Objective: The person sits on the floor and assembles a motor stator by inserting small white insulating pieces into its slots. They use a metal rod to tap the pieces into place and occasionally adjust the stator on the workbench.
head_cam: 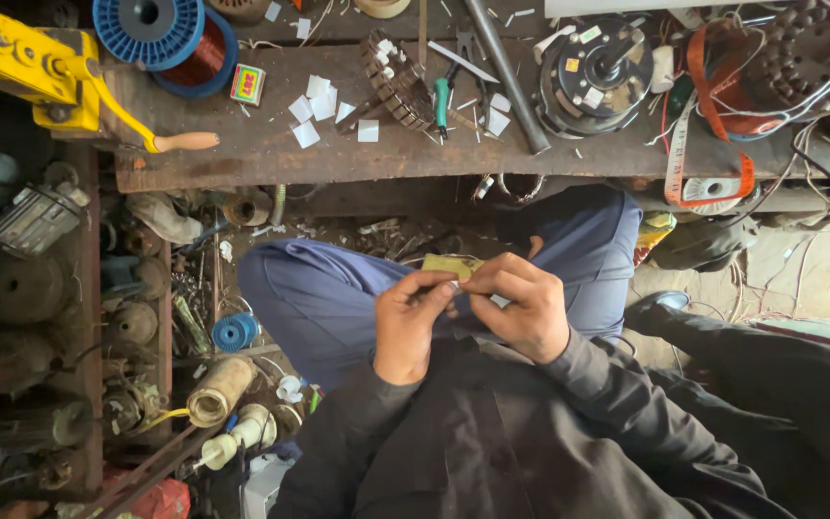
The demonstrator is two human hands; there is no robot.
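Two hands (468, 312) on one yellowish card (451, 265)

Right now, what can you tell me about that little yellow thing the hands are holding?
The yellow piece looks like a thin, flat bit of card or paper, pale yellow and roughly rectangular. It sits above the person's lap, over the blue trousers. The left hand and right hand meet at its lower edge, fingertips pinching something small and whitish there. Much of it is hidden behind the fingers, so its full shape cannot be told.
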